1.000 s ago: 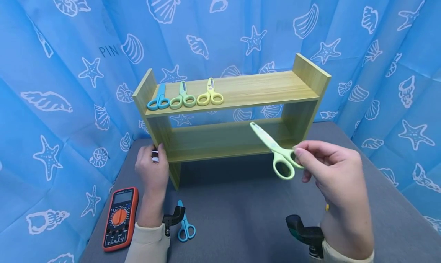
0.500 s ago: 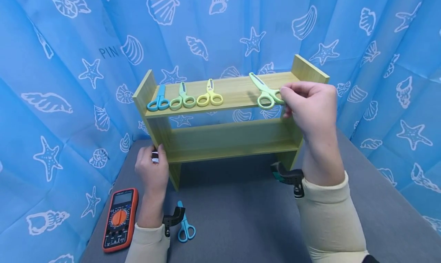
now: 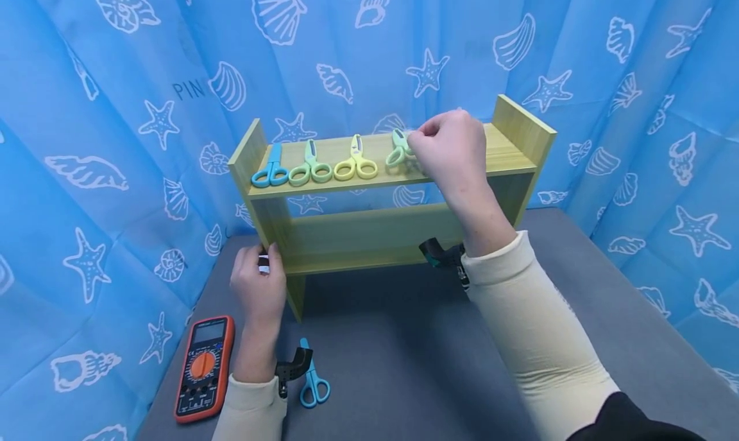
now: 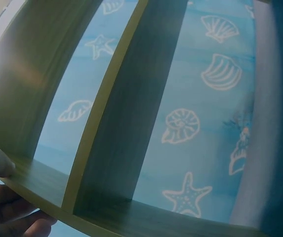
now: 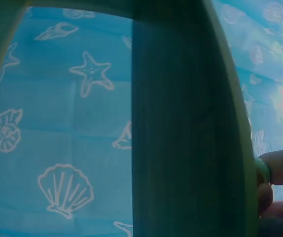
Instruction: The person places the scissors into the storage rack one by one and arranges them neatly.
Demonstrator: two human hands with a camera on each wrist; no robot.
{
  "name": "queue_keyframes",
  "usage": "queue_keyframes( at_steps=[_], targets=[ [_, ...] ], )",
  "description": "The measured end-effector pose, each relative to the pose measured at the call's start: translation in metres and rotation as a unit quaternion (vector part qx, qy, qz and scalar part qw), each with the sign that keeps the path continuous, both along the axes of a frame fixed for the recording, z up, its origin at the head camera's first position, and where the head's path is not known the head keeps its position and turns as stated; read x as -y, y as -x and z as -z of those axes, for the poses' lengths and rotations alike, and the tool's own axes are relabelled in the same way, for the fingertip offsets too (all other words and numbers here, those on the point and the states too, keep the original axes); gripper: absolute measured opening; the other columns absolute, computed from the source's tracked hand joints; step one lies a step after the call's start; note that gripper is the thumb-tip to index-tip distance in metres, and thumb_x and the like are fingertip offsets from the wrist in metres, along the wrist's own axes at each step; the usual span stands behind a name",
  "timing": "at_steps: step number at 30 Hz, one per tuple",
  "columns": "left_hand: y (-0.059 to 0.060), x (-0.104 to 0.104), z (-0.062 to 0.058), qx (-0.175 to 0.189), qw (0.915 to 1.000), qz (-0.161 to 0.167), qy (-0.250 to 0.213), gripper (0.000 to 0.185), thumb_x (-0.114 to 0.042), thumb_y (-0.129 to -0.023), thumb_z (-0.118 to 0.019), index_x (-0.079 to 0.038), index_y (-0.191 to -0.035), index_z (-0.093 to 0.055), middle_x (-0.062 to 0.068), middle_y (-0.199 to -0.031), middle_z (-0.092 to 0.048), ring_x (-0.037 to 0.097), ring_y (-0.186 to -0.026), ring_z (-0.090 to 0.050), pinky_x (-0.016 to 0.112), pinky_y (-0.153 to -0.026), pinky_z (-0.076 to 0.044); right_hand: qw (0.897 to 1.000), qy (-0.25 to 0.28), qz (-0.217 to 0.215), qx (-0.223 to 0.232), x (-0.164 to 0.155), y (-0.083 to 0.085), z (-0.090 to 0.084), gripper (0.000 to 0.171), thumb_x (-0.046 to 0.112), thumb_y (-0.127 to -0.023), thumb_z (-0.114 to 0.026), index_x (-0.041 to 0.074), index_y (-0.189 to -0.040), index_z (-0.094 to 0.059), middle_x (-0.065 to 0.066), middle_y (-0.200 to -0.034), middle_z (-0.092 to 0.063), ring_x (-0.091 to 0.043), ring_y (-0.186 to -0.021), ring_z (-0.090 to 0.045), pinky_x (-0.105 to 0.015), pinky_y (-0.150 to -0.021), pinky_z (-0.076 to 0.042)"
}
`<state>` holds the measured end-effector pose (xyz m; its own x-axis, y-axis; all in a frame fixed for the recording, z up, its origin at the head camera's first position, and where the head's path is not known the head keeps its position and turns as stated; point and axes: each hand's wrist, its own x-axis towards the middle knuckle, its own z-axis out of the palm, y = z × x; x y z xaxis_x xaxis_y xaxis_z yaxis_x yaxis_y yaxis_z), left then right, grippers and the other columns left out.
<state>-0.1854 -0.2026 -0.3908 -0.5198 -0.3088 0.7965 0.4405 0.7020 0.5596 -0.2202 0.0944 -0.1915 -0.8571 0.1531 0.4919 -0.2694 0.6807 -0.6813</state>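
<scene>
My right hand [image 3: 453, 147] pinches a pair of light green scissors [image 3: 398, 149] by the handle at the upper board of a wooden shelf [image 3: 398, 239]; fingers hide part of the handles. Whether the scissors touch the board I cannot tell. To their left on that board lie blue scissors [image 3: 272, 167], green scissors [image 3: 310, 165] and yellow scissors [image 3: 356, 160], side by side with blades pointing back. My left hand [image 3: 260, 284] grips the front edge of the shelf's left side panel; the left wrist view has the thumb [image 4: 2, 164] on the inner face and fingers outside.
Another pair of blue scissors [image 3: 314, 384] lies on the grey tabletop [image 3: 381, 370] right of the left wrist. An orange-cased multimeter [image 3: 204, 367] lies left of the left forearm. Behind the shelf hangs a blue curtain [image 3: 369, 49] with shells and starfish.
My right hand has lifted the light green scissors from in front of the shelf to its upper board and moved left, beside the yellow pair. The left hand keeps its grip on the panel.
</scene>
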Motion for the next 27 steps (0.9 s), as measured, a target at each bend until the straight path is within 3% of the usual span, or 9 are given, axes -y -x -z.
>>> queue_keyframes(
  at_steps=[4,8,12,15,18,20,27],
  targets=[
    [0.0,-0.001,0.0,-0.005,1.0,0.001,-0.001,0.025,-0.017,-0.103,-0.064,0.008,-0.102,-0.069,0.019,-0.094,-0.063,0.029,-0.083,-0.064,0.043,-0.064,-0.055,0.998,-0.058,0.009,-0.017,0.003,0.002,0.007,0.03,0.01,-0.084,-0.052,0.006,-0.056,-0.061,-0.003,-0.053,-0.046,-0.02,-0.057,-0.04,-0.034,-0.052,-0.031],
    [-0.001,-0.002,-0.001,-0.006,0.9999,-0.01,0.008,0.024,-0.016,-0.102,-0.064,0.007,-0.098,-0.069,0.019,-0.092,-0.064,0.03,-0.08,-0.064,0.041,-0.061,-0.053,0.995,-0.098,0.01,-0.017,0.004,-0.001,0.009,0.032,0.008,-0.08,-0.049,0.008,-0.048,-0.045,-0.001,-0.05,-0.03,-0.02,-0.055,-0.029,-0.033,-0.049,-0.023],
    [0.0,-0.001,-0.001,-0.007,0.9999,-0.009,0.002,0.023,-0.016,-0.102,-0.065,0.007,-0.098,-0.07,0.018,-0.092,-0.064,0.029,-0.08,-0.064,0.034,-0.062,-0.051,0.992,-0.123,0.009,0.002,0.003,-0.006,0.009,0.032,0.011,-0.084,-0.049,0.008,-0.052,-0.052,-0.002,-0.051,-0.035,-0.02,-0.054,-0.033,-0.033,-0.05,-0.025],
    [0.0,0.0,-0.001,-0.006,1.0,-0.005,-0.002,0.023,-0.015,-0.101,-0.066,0.007,-0.099,-0.069,0.019,-0.093,-0.063,0.029,-0.081,-0.064,0.035,-0.063,-0.052,0.993,-0.117,0.006,0.002,0.002,-0.01,0.009,0.03,0.015,-0.09,-0.05,0.007,-0.068,-0.068,-0.004,-0.057,-0.049,-0.022,-0.056,-0.042,-0.034,-0.053,-0.032],
    [0.0,0.001,0.0,-0.004,1.0,-0.003,-0.002,0.023,-0.015,-0.102,-0.066,0.008,-0.099,-0.068,0.019,-0.093,-0.063,0.033,-0.082,-0.064,0.04,-0.064,-0.053,0.996,-0.089,0.006,-0.02,-0.002,-0.016,0.011,0.028,0.018,-0.094,-0.052,0.007,-0.084,-0.075,-0.007,-0.064,-0.058,-0.025,-0.061,-0.049,-0.036,-0.059,-0.038],
    [0.001,0.0,0.0,-0.006,1.0,-0.002,-0.005,0.022,-0.015,-0.101,-0.066,0.007,-0.099,-0.069,0.019,-0.093,-0.063,0.033,-0.082,-0.064,0.042,-0.063,-0.053,0.996,-0.074,0.009,-0.043,-0.005,-0.021,0.014,0.026,0.018,-0.094,-0.053,0.007,-0.087,-0.075,-0.008,-0.065,-0.059,-0.026,-0.063,-0.05,-0.036,-0.061,-0.039],
    [-0.001,-0.001,-0.001,-0.011,0.9999,-0.003,-0.005,0.022,-0.015,-0.101,-0.066,0.006,-0.099,-0.069,0.018,-0.093,-0.064,0.03,-0.082,-0.063,0.025,-0.067,-0.048,0.994,-0.031,0.016,-0.103,-0.014,-0.04,0.031,0.026,0.021,-0.097,-0.057,0.004,-0.09,-0.076,-0.009,-0.075,-0.066,-0.024,-0.063,-0.055,-0.035,-0.062,-0.04]
  ],
)
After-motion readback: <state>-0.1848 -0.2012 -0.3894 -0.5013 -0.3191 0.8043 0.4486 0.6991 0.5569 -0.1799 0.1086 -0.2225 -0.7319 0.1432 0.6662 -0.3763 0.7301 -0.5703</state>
